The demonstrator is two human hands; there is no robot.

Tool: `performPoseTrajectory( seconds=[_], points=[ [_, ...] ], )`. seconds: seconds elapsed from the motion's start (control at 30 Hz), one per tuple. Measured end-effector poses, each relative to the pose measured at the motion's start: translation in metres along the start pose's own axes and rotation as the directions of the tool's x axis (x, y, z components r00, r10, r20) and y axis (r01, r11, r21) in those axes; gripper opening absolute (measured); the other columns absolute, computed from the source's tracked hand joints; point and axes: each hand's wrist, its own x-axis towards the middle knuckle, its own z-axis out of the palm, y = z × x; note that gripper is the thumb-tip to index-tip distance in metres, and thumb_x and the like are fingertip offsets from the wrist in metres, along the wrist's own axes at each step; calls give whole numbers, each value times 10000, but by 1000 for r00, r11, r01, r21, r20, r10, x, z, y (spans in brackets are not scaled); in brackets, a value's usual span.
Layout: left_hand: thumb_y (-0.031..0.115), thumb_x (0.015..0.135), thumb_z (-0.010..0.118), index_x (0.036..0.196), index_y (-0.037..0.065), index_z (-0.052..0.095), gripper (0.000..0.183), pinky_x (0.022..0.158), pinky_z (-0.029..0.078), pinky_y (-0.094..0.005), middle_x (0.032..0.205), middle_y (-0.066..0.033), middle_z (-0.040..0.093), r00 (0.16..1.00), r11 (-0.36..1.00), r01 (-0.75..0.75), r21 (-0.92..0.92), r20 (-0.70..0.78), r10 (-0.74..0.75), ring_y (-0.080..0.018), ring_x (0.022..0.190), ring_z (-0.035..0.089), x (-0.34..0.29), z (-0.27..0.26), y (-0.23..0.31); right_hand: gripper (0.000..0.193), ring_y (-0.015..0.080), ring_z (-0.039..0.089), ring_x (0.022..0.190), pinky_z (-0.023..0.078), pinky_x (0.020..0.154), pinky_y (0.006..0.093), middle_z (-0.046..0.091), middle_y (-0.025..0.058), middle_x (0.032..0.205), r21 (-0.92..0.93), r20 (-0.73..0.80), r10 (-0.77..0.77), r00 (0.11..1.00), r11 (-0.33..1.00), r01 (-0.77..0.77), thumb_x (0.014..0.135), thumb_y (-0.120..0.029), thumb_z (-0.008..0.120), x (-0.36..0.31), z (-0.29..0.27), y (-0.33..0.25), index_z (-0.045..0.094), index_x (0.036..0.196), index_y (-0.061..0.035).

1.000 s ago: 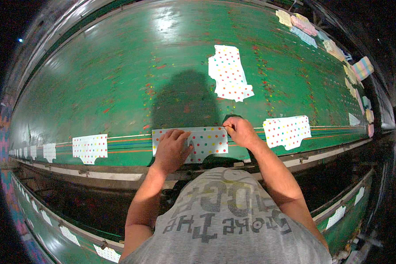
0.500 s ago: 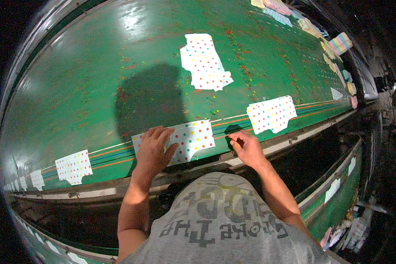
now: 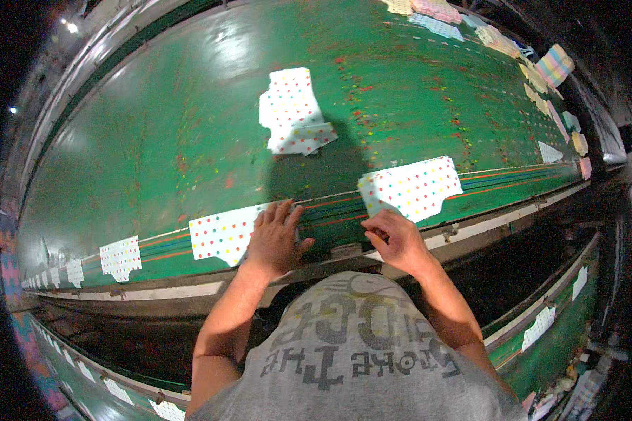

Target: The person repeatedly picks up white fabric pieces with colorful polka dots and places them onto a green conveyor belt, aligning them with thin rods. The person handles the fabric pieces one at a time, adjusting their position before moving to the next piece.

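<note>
From the head camera, the person leans over a long green bench (image 3: 154,140) with coloured lines running along its near edge. The left hand (image 3: 275,238) lies flat, fingers spread and gripping nothing, on the right end of a white dotted cloth piece (image 3: 225,235) set on those lines. The right hand (image 3: 395,238) sits at the lower left corner of a second dotted piece (image 3: 413,188), fingers curled at its edge; whether they pinch it I cannot tell. This looks like laying cut pieces along the guide lines, and the next move seems to call for smoothing each piece flat and square to the line. A third dotted piece (image 3: 293,112) lies further up the bench, partly folded. More dotted pieces (image 3: 121,257) sit to the left, and pastel checked pieces (image 3: 555,64) line the far right rim.
</note>
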Motion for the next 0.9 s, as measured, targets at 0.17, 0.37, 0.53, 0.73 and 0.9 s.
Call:
performPoseTrajectory(
  seconds=[0.17, 0.37, 0.53, 0.73, 0.9],
  points=[
    [420, 959, 817, 1622, 49, 488, 828, 1240, 373, -581, 1564, -259, 558, 983, 989, 151, 2, -105, -150, -471, 1476, 494, 12, 15, 36, 145, 397, 751, 964, 615, 844, 467, 749, 175, 1002, 19, -83, 78, 994, 997, -77, 948, -131, 795, -45, -79, 70, 773, 1079, -71],
    [351, 946, 840, 1657, 51, 440, 868, 1235, 358, -604, 1516, -270, 568, 936, 953, 301, 37, -202, -288, -489, 1456, 492, 24, 22, 55, 128, 288, 736, 863, 575, 743, 379, 732, 124, 971, 10, -235, 78, 969, 997, -78, 960, -71, 798, -72, -150, 135, 773, 1077, -28],
    [267, 925, 857, 1644, 58, 454, 851, 1250, 333, -617, 1535, -260, 555, 915, 965, 259, 45, -332, -231, -498, 1492, 460, 26, 24, 87, 168, 363, 738, 959, 593, 832, 441, 732, 148, 1027, -102, -151, 73, 986, 991, -89, 949, -108, 789, -56, -181, 178, 769, 1097, -31],
    [217, 906, 855, 1534, 48, 587, 704, 1252, 344, -607, 1539, -217, 592, 930, 993, 112, -32, -349, -116, -475, 1494, 481, 47, 25, 128, 302, 383, 687, 1142, 581, 978, 508, 706, 169, 1175, -365, -133, 14, 991, 929, -62, 927, -209, 799, 11, -164, 219, 756, 1177, -46],
    [227, 933, 843, 1488, 72, 630, 615, 1241, 385, -581, 1540, -198, 628, 953, 992, -26, -123, -304, -12, -459, 1480, 527, 90, 48, 150, 347, 385, 667, 1156, 580, 997, 521, 682, 162, 1183, -619, -19, 72, 997, 782, -68, 916, -254, 811, 43, -160, 230, 729, 1191, -58]
  ],
)
